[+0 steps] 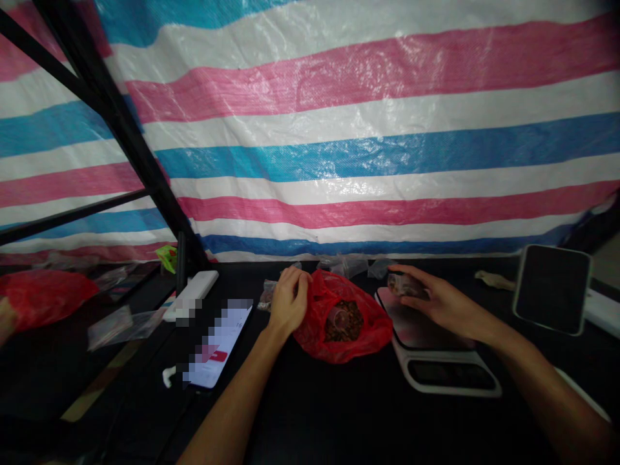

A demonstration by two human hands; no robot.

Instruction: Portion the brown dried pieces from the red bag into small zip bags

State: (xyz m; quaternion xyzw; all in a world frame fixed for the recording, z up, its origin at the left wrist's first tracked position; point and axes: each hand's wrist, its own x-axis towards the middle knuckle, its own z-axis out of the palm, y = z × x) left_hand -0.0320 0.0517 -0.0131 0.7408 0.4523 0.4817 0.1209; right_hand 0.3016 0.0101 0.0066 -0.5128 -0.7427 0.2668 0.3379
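Note:
A red plastic bag (pixel 310 345) stands with its mouth rolled open on the black table. Small brown pieces (pixel 356 316) fill its bottom, and a small clear cup (pixel 338 319) lies on them. At the bag's left rim, my left hand (pixel 289 298) is closed, its fingers curled on the plastic. My right hand (pixel 431 294) is over the white kitchen scale (pixel 411 381), pinching a small clear bag of brown pieces (pixel 405 285) between thumb and fingers. Whether that small bag touches the scale's plate, I cannot tell. The scale's display looks dark.
A lit phone (pixel 217 349), a white earbud (pixel 168 376) and a white oblong device (pixel 196 290) lie to the left. Clear bags (pixel 346 265) lie behind. Another person's hand (pixel 6 315) is by a second red bag (pixel 48 297). A dark-faced panel (pixel 552 290) stands right, before striped sheeting (pixel 363 155).

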